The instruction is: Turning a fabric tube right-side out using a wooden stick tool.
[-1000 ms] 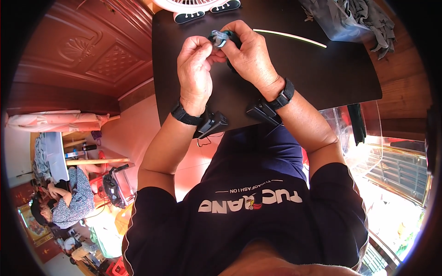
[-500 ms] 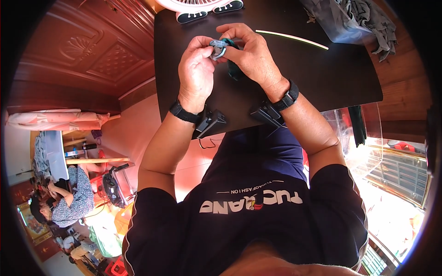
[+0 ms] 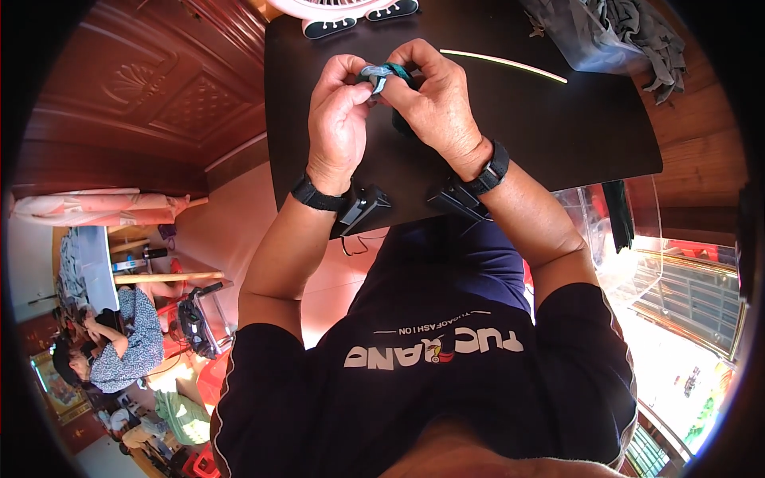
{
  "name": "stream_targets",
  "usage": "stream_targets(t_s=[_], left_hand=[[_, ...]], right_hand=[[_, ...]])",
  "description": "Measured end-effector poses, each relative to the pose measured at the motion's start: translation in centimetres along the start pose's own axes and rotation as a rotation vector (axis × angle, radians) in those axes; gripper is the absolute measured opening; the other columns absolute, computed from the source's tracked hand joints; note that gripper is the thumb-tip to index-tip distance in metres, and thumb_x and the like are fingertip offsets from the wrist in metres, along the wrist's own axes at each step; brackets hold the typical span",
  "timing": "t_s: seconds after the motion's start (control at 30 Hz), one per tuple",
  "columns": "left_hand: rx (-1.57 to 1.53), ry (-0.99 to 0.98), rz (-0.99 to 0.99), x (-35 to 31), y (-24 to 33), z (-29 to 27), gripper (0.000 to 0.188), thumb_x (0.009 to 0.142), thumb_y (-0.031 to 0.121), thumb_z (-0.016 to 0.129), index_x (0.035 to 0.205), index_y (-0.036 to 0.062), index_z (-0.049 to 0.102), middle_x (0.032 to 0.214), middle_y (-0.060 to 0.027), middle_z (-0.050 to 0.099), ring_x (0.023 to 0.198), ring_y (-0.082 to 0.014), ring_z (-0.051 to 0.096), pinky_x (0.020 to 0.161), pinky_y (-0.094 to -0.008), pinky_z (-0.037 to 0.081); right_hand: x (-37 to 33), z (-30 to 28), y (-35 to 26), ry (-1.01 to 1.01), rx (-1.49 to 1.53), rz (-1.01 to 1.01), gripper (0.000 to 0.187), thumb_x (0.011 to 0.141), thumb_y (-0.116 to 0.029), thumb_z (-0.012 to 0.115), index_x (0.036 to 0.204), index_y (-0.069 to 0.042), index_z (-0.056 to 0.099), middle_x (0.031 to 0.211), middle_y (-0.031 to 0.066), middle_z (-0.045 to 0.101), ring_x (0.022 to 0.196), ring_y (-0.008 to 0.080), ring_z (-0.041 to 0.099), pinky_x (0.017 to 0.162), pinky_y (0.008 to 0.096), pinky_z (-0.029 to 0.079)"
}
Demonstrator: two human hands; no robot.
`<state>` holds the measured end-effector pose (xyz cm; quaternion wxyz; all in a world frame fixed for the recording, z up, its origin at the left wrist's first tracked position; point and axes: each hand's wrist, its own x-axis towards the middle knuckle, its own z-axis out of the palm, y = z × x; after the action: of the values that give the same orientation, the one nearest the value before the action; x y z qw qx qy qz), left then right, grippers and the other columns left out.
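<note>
Both my hands meet above the dark table (image 3: 558,131), near its far side. Between their fingertips is a small folded piece of teal and pale blue-grey fabric (image 3: 379,75). My left hand (image 3: 336,119) pinches its pale end between thumb and fingers. From the other side, my right hand (image 3: 437,99) grips the teal part, with the thumb pressed on the fold. A dark strip of it hangs below my right fingers, mostly hidden. What exact kind of article it is, I cannot make out.
A thin pale strip (image 3: 506,64) lies on the table to the right. A pink fan (image 3: 331,9) stands at the far edge. Grey cloth (image 3: 629,28) spills from a clear bin (image 3: 594,56) at the far right. Another person (image 3: 127,350) sits at the left.
My fingertips have drawn closer together round the fabric, and its pale fold has turned. Less of the hanging dark strip shows. Both hands have shifted very slightly left.
</note>
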<state>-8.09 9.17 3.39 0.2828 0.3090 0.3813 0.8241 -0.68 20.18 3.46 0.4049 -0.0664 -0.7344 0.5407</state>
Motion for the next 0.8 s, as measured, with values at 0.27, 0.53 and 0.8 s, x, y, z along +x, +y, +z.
stream_targets(t_s=[0.27, 0.53, 0.8], left_hand=[[0.059, -0.034, 0.048, -0.4, 0.2, 0.4, 0.027, 0.082, 0.003, 0.048, 0.108, 0.0023, 0.047, 0.098, -0.0073, 0.056, 0.088, -0.0167, 0.055, 0.080, -0.0309, 0.045], [0.349, -0.020, 0.157, -0.6, 0.3, 0.2, 0.013, 0.079, 0.001, 0.047, 0.091, 0.0015, 0.049, 0.077, -0.0043, 0.054, 0.067, -0.0125, 0.055, 0.061, -0.0244, 0.047], [0.300, 0.047, 0.083, -0.5, 0.7, 0.9, 0.005, 0.081, 0.005, 0.048, 0.084, 0.0015, 0.050, 0.081, -0.0047, 0.053, 0.067, -0.0115, 0.052, 0.063, -0.0238, 0.045]], right_hand=[[0.4, -0.7, -0.6, -0.031, -0.013, -0.013, 0.011, 0.076, -0.007, 0.065, 0.083, -0.002, 0.058, 0.065, 0.0074, 0.062, 0.059, 0.0145, 0.062, 0.055, 0.0271, 0.048], [0.0, -0.2, -0.7, 0.010, -0.111, -0.201, 0.015, 0.069, -0.002, 0.067, 0.082, -0.005, 0.060, 0.080, 0.0092, 0.061, 0.070, 0.0236, 0.062, 0.063, 0.0307, 0.050], [0.2, -0.5, -0.9, -0.101, 0.053, 0.049, 0.011, 0.071, -0.001, 0.064, 0.081, -0.003, 0.059, 0.073, 0.0091, 0.060, 0.065, 0.0215, 0.062, 0.061, 0.0304, 0.049]])
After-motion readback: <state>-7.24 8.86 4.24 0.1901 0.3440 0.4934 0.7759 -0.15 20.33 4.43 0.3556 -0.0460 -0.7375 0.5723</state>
